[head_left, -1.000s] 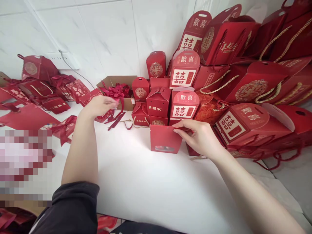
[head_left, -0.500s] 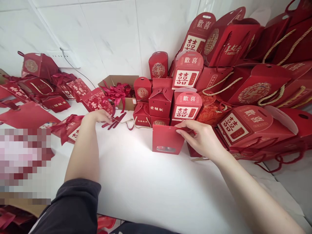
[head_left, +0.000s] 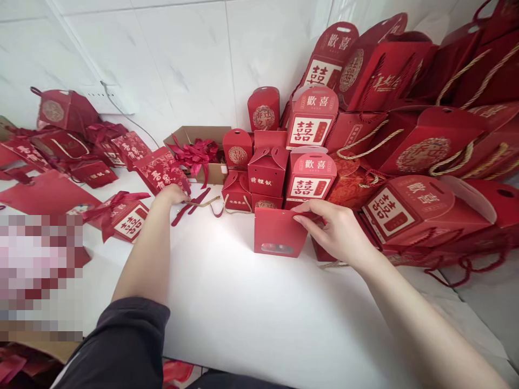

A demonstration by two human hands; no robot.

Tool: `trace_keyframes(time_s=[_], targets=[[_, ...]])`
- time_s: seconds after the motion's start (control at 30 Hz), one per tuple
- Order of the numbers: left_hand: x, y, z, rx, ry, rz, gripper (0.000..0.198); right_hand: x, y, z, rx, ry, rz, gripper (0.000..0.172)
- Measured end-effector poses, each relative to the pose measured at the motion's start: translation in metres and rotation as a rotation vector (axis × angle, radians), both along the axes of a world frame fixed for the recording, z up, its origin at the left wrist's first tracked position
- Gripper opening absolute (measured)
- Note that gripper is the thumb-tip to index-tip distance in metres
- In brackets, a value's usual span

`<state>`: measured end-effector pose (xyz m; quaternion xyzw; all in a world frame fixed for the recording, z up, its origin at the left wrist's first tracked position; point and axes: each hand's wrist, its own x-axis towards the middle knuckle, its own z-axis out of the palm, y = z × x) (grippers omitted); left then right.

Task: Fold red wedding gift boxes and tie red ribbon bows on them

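My right hand [head_left: 330,224] pinches the top right corner of a small red box [head_left: 272,216], which stands upright on the white table and has a clear window low on its front. Further left, my left hand [head_left: 172,195] is closed at one end of a thin gold cord [head_left: 205,203]; its fingertips are partly hidden. Beneath and beside the cord lie several dark red ribbon strips [head_left: 199,201]. A red patterned box [head_left: 160,170] sits just behind my left hand.
Red gift boxes [head_left: 312,178] and rope-handled bags [head_left: 425,140] are stacked along the right and back. An open cardboard box [head_left: 221,135] holds red ribbon bows [head_left: 197,154]. More red boxes [head_left: 67,108] crowd the left. The white table [head_left: 243,313] extends in front of me.
My left hand has moved a little to the right, over the strips, and the gold cord has shifted with it. My right hand and the windowed box have hardly moved.
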<state>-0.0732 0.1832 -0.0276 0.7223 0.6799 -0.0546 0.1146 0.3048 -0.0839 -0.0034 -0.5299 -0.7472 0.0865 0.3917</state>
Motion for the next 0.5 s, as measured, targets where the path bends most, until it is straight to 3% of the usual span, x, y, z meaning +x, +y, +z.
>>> trace_keyframes(time_s=[0.2,0.4,0.5], targets=[[0.002,-0.009,0.019,-0.033,-0.074,0.063,0.019,0.000,0.001,-0.001,0.011,-0.012,-0.010,0.010],[0.010,-0.029,0.052,0.118,-0.220,0.108,0.046,0.000,-0.001,0.000,0.019,-0.009,-0.001,0.009],[0.013,-0.036,0.059,0.101,-0.311,0.100,0.049,0.000,0.000,-0.001,0.023,-0.015,-0.004,0.009]])
